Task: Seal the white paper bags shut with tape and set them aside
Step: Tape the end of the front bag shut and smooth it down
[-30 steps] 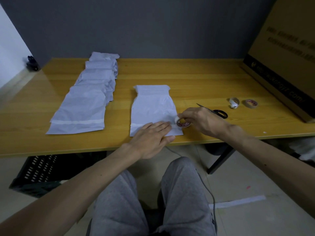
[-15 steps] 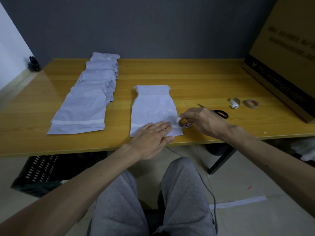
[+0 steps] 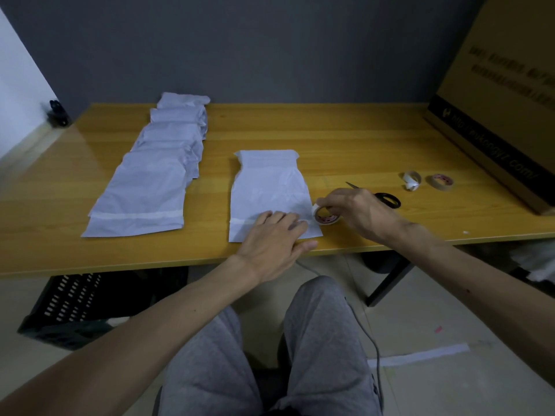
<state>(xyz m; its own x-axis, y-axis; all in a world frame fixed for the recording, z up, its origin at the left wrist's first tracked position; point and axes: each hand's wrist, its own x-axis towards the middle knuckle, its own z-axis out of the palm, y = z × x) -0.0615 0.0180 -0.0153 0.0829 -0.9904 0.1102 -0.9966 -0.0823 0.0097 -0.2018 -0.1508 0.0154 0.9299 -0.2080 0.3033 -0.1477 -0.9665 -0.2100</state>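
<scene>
My left hand (image 3: 271,244) lies flat, fingers straight, pressing the near end of the white paper bag (image 3: 268,187) onto the table (image 3: 360,139). Just right of its fingertips, my right hand (image 3: 360,213) pinches the tape roll (image 3: 326,217) at the bag's edge. The row of bags (image 3: 150,187) lies overlapped well to the left of my left hand, and the scissors (image 3: 389,200) sit just beyond my right hand

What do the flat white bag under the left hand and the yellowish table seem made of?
The flat white bag looks like thin matte paper, softly creased. The yellowish table looks like glossy wood or laminate: grain lines, a reflective sheen.
</scene>
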